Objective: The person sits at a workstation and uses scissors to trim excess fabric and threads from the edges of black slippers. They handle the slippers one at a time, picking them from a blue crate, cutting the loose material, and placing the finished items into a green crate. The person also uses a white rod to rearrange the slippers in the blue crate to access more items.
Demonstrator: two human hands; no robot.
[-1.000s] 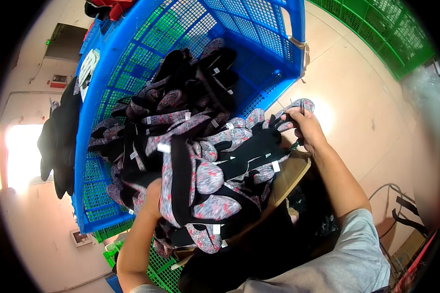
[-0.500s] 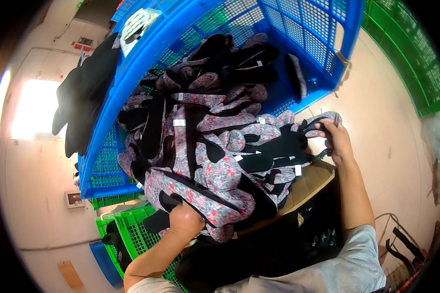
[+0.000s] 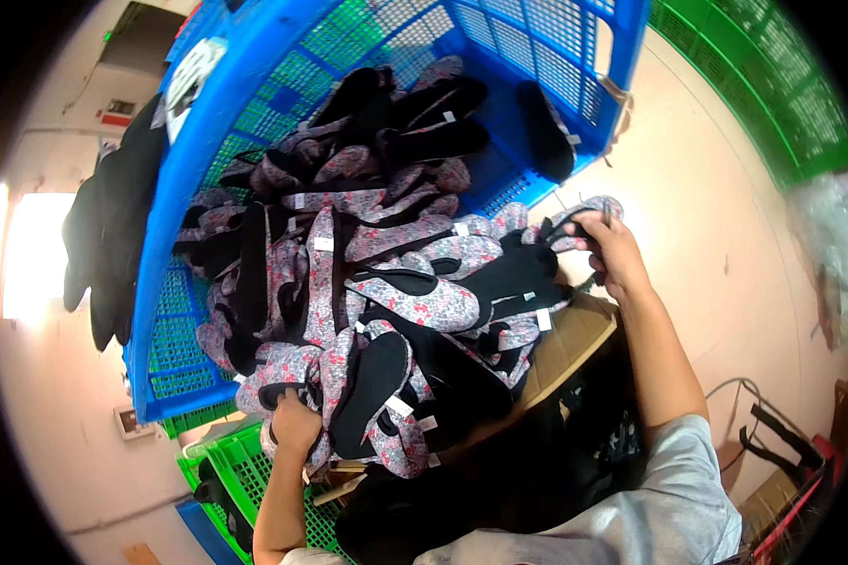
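Observation:
A big heap of floral grey-and-pink shoe uppers with black linings (image 3: 377, 282) spills out of a tipped blue plastic crate (image 3: 207, 122) onto a brown board (image 3: 565, 344). My left hand (image 3: 295, 424) grips the near lower edge of the heap, fingers closed on a floral upper (image 3: 283, 372). My right hand (image 3: 612, 250) is at the heap's right end, fingers pinching a floral upper with black trim (image 3: 575, 218). Both forearms come in from the bottom of the picture.
A green crate (image 3: 245, 471) lies under the heap at lower left. More green crates (image 3: 773, 85) stand at the upper right. Dark fabric (image 3: 104, 245) hangs left of the blue crate. A pale floor (image 3: 725, 245) spreads to the right, with cables and boxes at its lower right.
The view has swung; the heap now lies more central. My left hand has slid down to the heap's near edge and closed on it. My right hand stays at the right end.

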